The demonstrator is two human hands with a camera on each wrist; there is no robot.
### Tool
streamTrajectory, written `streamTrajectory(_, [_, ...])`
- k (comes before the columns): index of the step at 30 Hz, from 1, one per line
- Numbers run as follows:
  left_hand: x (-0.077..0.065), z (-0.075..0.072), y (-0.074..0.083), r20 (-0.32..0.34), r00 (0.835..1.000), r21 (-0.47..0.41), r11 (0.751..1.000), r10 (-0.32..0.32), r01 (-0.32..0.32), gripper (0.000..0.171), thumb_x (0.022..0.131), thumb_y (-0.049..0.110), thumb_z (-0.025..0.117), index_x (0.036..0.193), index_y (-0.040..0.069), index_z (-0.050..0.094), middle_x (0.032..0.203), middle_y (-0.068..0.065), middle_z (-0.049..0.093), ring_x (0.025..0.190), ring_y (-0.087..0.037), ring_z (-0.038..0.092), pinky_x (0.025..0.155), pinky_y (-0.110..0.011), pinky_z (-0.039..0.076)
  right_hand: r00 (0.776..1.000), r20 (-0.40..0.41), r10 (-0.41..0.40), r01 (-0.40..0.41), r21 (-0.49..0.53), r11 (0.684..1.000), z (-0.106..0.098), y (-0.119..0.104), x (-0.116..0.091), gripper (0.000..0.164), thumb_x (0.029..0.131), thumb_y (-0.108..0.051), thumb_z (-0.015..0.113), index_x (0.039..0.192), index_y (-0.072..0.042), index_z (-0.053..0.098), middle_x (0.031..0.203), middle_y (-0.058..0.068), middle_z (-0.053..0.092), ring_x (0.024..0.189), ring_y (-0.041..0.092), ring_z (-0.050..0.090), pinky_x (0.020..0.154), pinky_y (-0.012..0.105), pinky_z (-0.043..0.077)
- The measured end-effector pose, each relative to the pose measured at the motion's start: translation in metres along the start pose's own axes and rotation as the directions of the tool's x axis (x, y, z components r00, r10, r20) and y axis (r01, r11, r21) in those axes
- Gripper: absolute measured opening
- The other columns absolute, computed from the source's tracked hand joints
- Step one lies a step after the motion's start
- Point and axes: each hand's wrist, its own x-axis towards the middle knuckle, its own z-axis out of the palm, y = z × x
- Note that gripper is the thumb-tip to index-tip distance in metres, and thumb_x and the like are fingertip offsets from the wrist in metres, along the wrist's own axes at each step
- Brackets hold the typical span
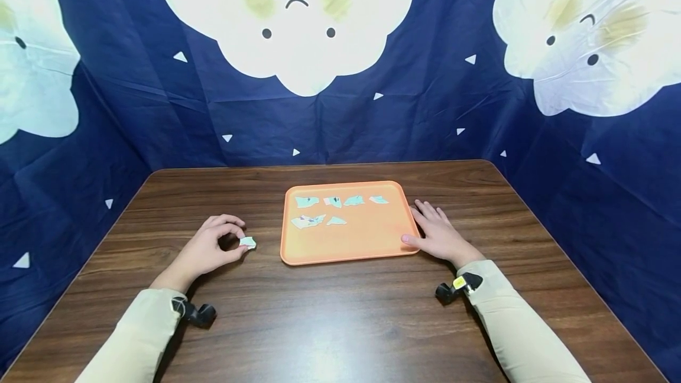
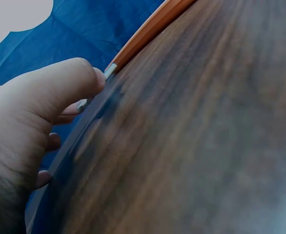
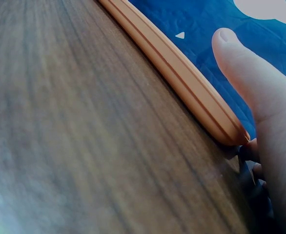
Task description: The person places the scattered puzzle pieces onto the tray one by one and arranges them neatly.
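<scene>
Between thumb and index finger, my left hand [image 1: 210, 247] pinches a small pale green, irregular piece [image 1: 247, 243] that looks like a torn scrap of paper, left of the orange tray [image 1: 351, 247]. In the left wrist view, the piece [image 2: 110, 71] sticks out beyond the thumb tip. On the tray lie several similar pieces in two rows, such as one printed piece [image 1: 308, 221] and a smaller piece [image 1: 336, 220]. My right hand [image 1: 438, 235] rests at the tray's right edge, thumb over the rim, other fingers extended along the outside.
The brown wooden table [image 1: 330, 324] extends around the tray on every side. A dark blue cloth [image 1: 319, 129] with white cloud shapes hangs behind the table and at both sides. Each sleeved wrist wears a small black device, such as the left device [image 1: 199, 314].
</scene>
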Motion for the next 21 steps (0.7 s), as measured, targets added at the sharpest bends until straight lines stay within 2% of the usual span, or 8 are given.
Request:
streamTrajectory(8, [0.019,0.004,0.01,-0.046,0.999,-0.011,1.0,-0.008,0.007,0.022,0.074,0.019,0.087,0.085,0.021,0.068,0.114,-0.006,0.066,0.108,-0.03,0.053,0.092,-0.048,0.038,1.0,-0.002,-0.003,0.003,-0.002,1.0,0.0,-0.001,0.0,0.092,0.094,-0.061,0.057,0.156,0.001,0.032,0.165,0.024,0.019,0.153,0.041,0.012,0.121,0.059,0.004])
streamTrajectory(14, [0.033,0.01,0.021,-0.031,0.999,-0.016,1.0,-0.013,0.012,0.022,0.075,0.022,0.087,0.084,0.024,0.067,0.115,-0.004,0.066,0.11,-0.028,0.052,0.094,-0.052,0.038,1.0,0.0,-0.002,0.002,0.0,1.0,0.002,0.0,0.001,0.092,0.093,-0.061,0.057,0.157,0.0,0.031,0.165,0.023,0.019,0.153,0.041,0.012,0.121,0.058,0.004])
streamTrajectory(21, [0.05,0.017,0.033,-0.003,1.0,-0.033,0.999,-0.021,0.02,0.021,0.075,0.024,0.087,0.084,0.022,0.069,0.116,-0.005,0.067,0.112,-0.029,0.052,0.099,-0.054,0.036,1.0,0.003,0.002,-0.002,-0.002,1.0,0.0,0.0,0.0,0.091,0.094,-0.06,0.057,0.156,0.0,0.031,0.165,0.023,0.018,0.153,0.041,0.012,0.121,0.058,0.003])
